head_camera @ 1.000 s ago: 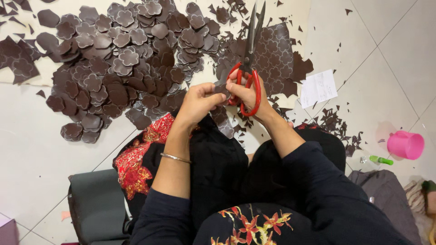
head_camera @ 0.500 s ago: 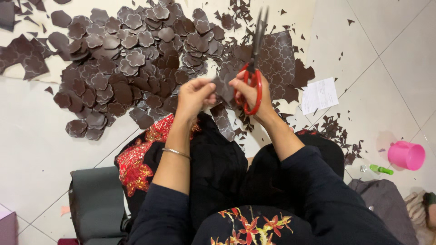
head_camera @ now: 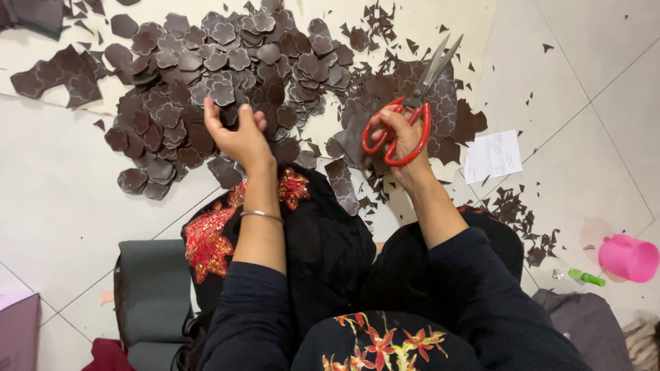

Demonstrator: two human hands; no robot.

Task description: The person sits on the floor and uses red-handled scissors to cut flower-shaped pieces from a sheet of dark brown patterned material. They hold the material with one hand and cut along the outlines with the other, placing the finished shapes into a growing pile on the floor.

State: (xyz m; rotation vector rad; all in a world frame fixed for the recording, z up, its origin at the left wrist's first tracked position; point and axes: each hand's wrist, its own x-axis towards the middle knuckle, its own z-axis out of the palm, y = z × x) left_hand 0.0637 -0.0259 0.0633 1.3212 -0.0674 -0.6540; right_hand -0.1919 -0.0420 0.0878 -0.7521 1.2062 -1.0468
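My right hand (head_camera: 405, 134) grips the red-handled scissors (head_camera: 407, 110), fingers through the loops, blades shut or nearly so and pointing up toward 1 o'clock. My left hand (head_camera: 237, 134) is open, fingers loosely spread, palm up-ish, holding nothing I can see; it hovers over the near edge of the pile of dark brown flower-shaped cutouts (head_camera: 206, 75) at 11 o'clock. Under the scissors, at 12 to 1 o'clock, lies the uncut brown sheet (head_camera: 450, 110) stamped with the same flower outlines, partly hidden by my right hand. All of it sits on a cream mat (head_camera: 481, 41) on the tiled floor (head_camera: 55, 192), no tabletop here. Brown scraps (head_camera: 515, 213) litter the floor at 3 o'clock, beside a white paper slip (head_camera: 491, 154). Pink cup (head_camera: 627, 257) and a small green thing (head_camera: 586, 277) lie well apart at 4 o'clock. A thin bangle (head_camera: 261, 215) is on my left wrist. Risks, my guess: scissor tips are raised with nothing between the blades, so a careless swing could nick my left hand if it crosses over. The cutouts are loose and overlapping, so a sweep of the left hand could scatter them or mix them with scraps. Scraps near my knees could slip underfoot on the tile.
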